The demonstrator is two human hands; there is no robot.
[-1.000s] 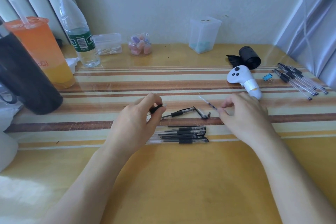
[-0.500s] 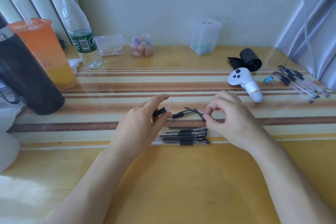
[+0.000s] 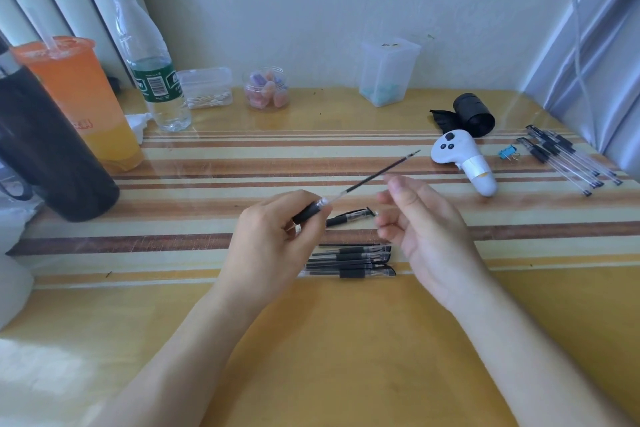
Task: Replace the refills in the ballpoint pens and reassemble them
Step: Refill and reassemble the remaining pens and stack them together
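The left grip [image 3: 277,239] is curled round a pen barrel [image 3: 309,212], thumb and fingers pinching its black end, and holds it above the surface [image 3: 346,340]. A refill [image 3: 377,174] sticks out of the barrel and slants up to the right, its tip toward a white controller [image 3: 460,158]. The right grip [image 3: 427,229] is spread and holds nothing. Its fingers are loosely bent and the palm is turned left. Its upper fingertips are close under the refill, but I cannot tell whether they touch it.

Between the two grips a loose pen piece [image 3: 349,217] lies flat on the surface. Just nearer the person, a row of black pens [image 3: 349,260] lies side by side, its left end hidden behind the left grip.

Further right, beyond the controller, are a blue clip [image 3: 508,152], a black roll [image 3: 475,114] and a bunch of spare pens [image 3: 568,159] near the edge. Along the wall stand a clear box [image 3: 388,73], a jar [image 3: 265,88], a flat tub [image 3: 207,87], a bottle [image 3: 149,55], an orange cup [image 3: 79,97] and a dark flask [image 3: 45,149].
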